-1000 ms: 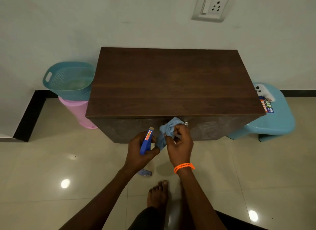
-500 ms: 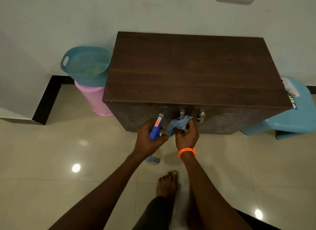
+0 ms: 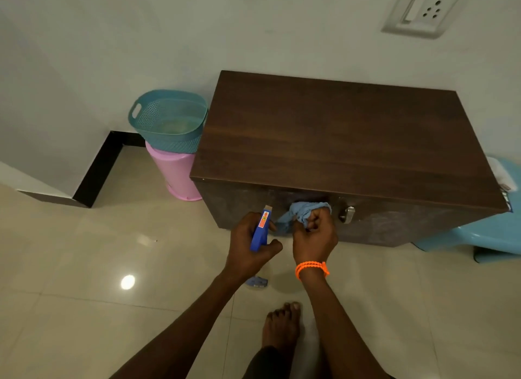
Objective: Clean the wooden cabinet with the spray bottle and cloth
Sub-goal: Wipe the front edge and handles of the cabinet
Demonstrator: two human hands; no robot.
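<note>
In the head view, we saw the wooden cabinet [image 3: 346,141] standing against the wall, its dark front panel facing us. The right hand [image 3: 314,237] had its fingers [image 3: 315,219] curled tight around a bunched blue cloth [image 3: 303,210], pressing it to the front panel just left of a metal handle [image 3: 347,214]. The left hand [image 3: 249,247] was wrapped closed around the blue head of the spray bottle [image 3: 260,232], nozzle aimed toward the panel, the bottle's body hanging below the wrist near the floor.

We judged the main risk to lie in how close the two hands sat: a squeeze of the trigger from there could wet the right hand instead of the wood. The cloth's loose tail hung toward the nozzle and could block the spray. The wad could also snag on the handle if the wipe ran rightward. Any overspray would land on the glossy floor [image 3: 112,308] beside a bare foot [image 3: 282,325], making it slippery. A teal basket [image 3: 169,119] on a pink bin [image 3: 176,172] stood just beside the cabinet's left end.
</note>
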